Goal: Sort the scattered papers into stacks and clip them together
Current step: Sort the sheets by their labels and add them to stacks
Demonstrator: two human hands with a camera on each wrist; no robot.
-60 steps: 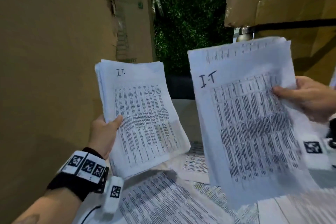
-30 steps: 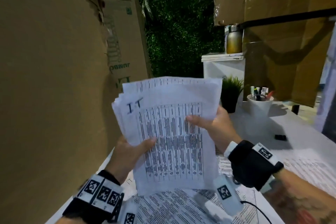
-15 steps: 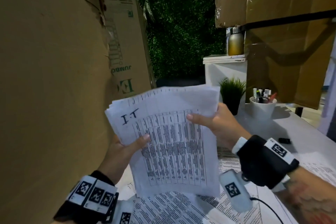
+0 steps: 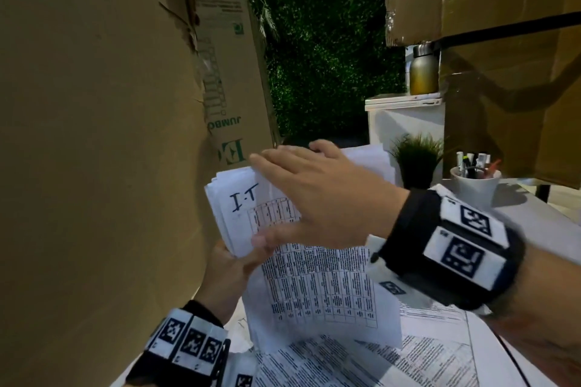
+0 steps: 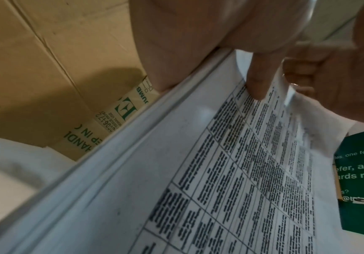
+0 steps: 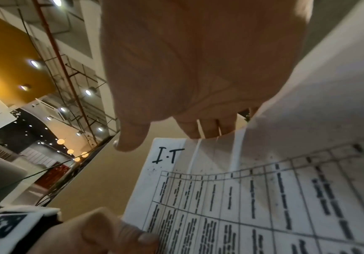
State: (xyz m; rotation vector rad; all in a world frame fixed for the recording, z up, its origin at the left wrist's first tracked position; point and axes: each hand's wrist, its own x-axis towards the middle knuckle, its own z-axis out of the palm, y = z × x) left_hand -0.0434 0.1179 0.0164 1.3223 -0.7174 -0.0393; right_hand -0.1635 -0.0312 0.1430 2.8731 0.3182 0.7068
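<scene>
Left hand (image 4: 231, 270) grips paper stack (image 4: 317, 286); right hand (image 4: 317, 198) flat on its top edge.

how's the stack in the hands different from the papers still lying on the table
The held stack is up off the table, tilted, many sheets thick; the loose papers lie flat on the table, spread and overlapping. The stack's top sheet bears a handwritten "I.T"; no such mark shows on the loose papers. The left hand pinches the stack and the right hand lies across its top; nothing touches the loose papers. Both carry printed tables.
</scene>
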